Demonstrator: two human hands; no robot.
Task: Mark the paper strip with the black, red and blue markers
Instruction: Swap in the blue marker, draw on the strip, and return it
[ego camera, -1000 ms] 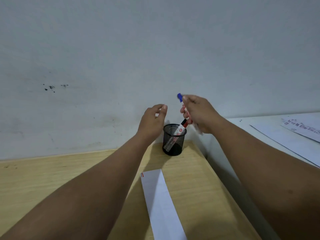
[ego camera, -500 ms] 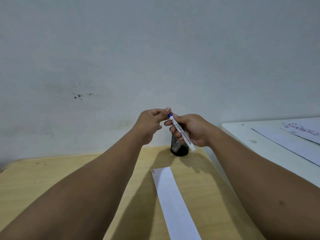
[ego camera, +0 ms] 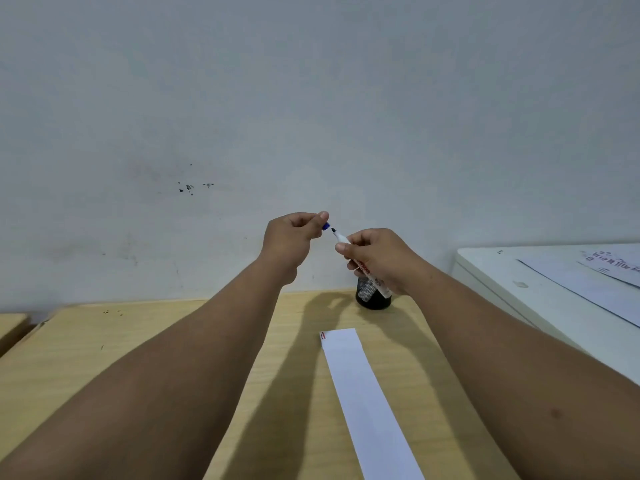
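My right hand grips a white marker held slantwise above the desk, its dark tip bare and pointing up-left. My left hand pinches the marker's blue cap just off that tip. A long white paper strip lies on the wooden desk below my hands, with small red marks at its far left corner. A black mesh pen cup stands behind the strip against the wall, mostly hidden by my right hand.
A white table with printed sheets adjoins the desk on the right, standing slightly higher. The grey wall runs right behind the desk. A second wooden surface shows at the far left edge.
The marker came out of the cup in my right hand, my left hand took its blue cap, and the cap has now come off, baring the tip.
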